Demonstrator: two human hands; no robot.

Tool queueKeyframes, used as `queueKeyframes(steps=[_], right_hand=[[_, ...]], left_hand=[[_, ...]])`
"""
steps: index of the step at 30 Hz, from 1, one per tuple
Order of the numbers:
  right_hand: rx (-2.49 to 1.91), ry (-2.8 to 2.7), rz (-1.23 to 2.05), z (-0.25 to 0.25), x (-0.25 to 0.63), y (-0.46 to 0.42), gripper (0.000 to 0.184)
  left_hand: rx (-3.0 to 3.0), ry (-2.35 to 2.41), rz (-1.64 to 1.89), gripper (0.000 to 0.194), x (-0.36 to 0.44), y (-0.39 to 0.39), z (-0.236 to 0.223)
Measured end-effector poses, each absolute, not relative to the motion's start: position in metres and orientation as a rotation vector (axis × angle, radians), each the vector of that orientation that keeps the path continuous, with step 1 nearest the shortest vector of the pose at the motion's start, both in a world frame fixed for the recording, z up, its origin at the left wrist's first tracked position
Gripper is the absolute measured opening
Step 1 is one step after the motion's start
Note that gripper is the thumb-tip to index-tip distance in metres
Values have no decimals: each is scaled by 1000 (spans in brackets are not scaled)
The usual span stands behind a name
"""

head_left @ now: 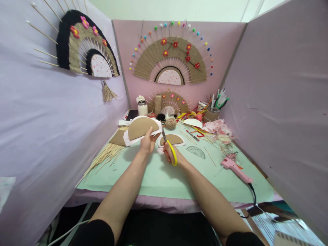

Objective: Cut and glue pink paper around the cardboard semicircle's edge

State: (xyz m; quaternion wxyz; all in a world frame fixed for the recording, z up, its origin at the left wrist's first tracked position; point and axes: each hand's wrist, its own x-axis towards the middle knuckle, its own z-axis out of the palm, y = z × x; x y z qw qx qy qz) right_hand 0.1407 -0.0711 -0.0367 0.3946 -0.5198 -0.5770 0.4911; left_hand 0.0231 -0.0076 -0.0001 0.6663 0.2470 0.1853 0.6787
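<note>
My left hand grips a half-round piece of brown cardboard by its lower right part, thumb on its face. White-and-pink cloth sticks out around the cardboard's edge. In my right hand is a pair of scissors with yellow handles. The blades point up and stand close to the right edge of the cloth. Behind my hands a second cardboard half-circle with a pale cloth border lies on the table.
Thin wooden sticks lie at the left. A clear protractor and a pink glue gun with a black cord lie at the right. A twine ball, a white jar and a tool cup stand at the back.
</note>
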Motion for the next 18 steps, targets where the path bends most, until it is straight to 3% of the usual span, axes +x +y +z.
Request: queueKeyframes(steps=[18], right_hand=[[-1316,-1434,1199,-38,139,-72,54]], left_hand=[[530,404,1516,26,23,-5,-1]])
